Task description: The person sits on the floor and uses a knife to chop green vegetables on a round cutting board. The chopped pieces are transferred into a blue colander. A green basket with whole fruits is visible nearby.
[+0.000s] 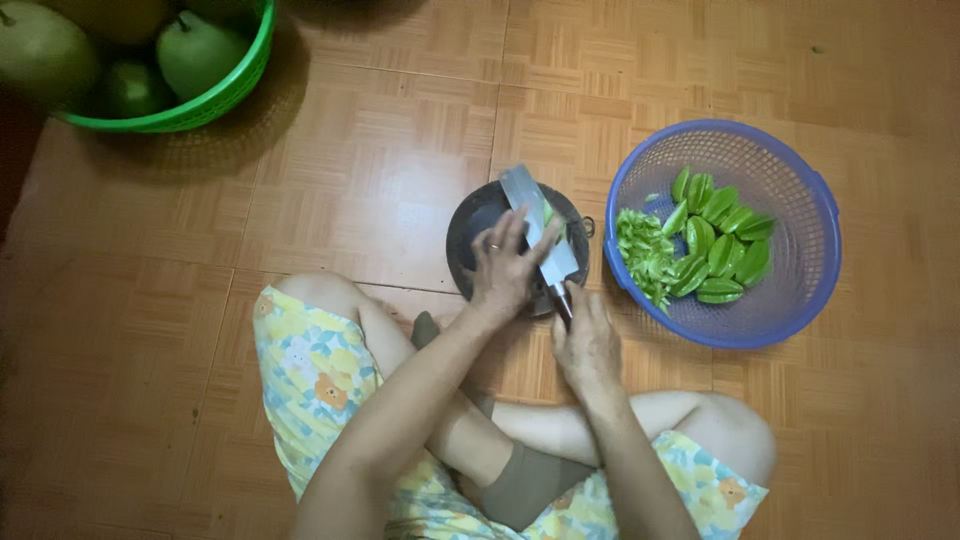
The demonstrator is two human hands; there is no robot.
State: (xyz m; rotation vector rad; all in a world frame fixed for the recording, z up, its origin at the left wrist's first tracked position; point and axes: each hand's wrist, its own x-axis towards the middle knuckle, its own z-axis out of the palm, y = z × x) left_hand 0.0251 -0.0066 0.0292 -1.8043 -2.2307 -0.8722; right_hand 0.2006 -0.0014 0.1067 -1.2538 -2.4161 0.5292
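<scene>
Sitting cross-legged on the wooden floor (380, 170), the person works over a small round dark cutting board (475, 225) just ahead of the knees. The right hand (588, 345) is closed around the handle of a broad cleaver (540, 225), whose long axis runs from that hand up and leftward across the board. The left hand (505, 270) lies on top of the blade, fingers loosely spread and pressing down; a sliver of green fruit (549, 213) shows at the blade's right edge, just beyond those fingertips. A blue basket (800, 200) of cut green pieces sits just right of the board; a green basket (215, 100) of whole fruit occupies the floor's far left corner.
</scene>
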